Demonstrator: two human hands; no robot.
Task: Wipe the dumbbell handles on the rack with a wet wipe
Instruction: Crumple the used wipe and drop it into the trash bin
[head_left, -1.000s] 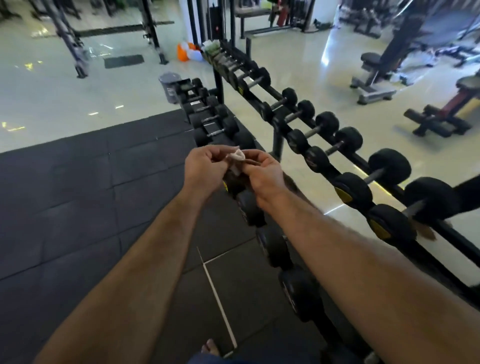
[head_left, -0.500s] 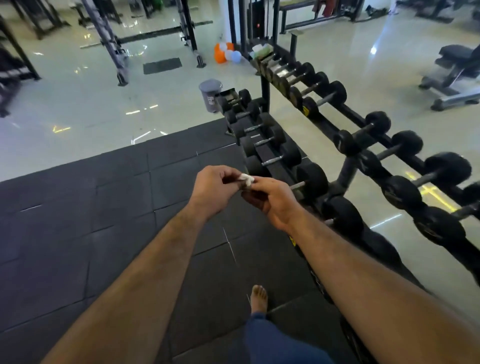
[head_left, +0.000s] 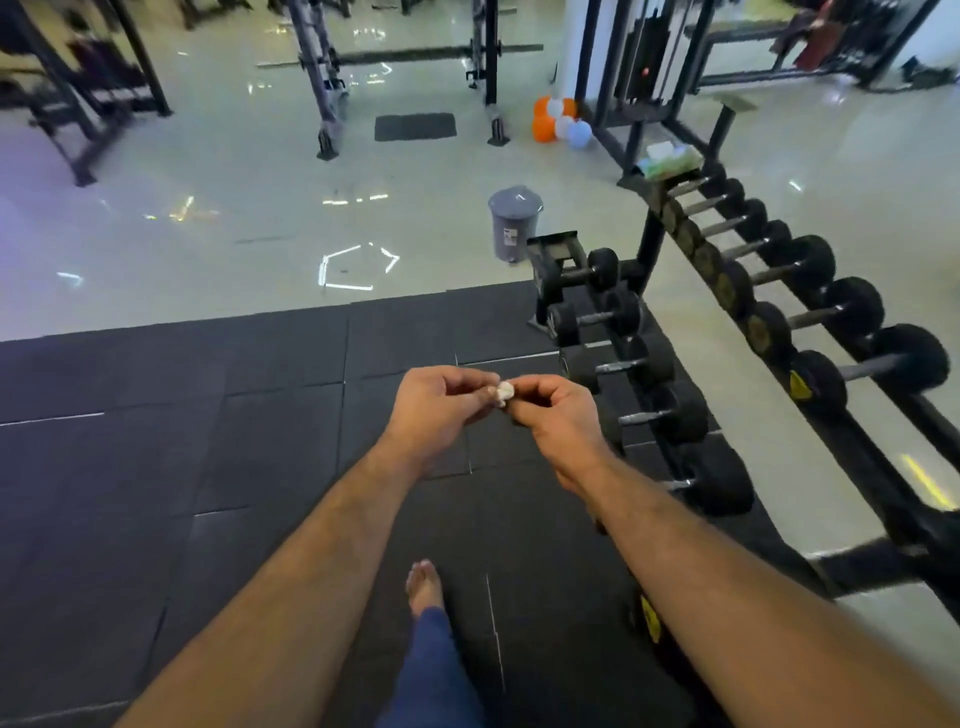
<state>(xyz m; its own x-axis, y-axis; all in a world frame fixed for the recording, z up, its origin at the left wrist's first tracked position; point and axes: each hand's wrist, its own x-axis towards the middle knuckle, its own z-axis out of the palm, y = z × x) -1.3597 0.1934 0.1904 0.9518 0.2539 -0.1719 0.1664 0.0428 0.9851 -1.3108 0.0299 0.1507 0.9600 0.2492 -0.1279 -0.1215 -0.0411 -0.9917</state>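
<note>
Hands: I see left hand (head_left: 441, 410) and right hand (head_left: 558, 421) both pinching balled wet wipe (head_left: 505, 393).
Surface: black rubber mat (head_left: 234, 441) beneath them.
Room: dumbbell rack (head_left: 649, 395) right of right hand; grey bin (head_left: 514, 223) beyond.

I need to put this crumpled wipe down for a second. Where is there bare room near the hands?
Free: the dark floor mat left of the left hand, and the pale floor beyond it, before the grey bin. Crowded: right of the right hand, where dumbbells pack the rack.
</note>
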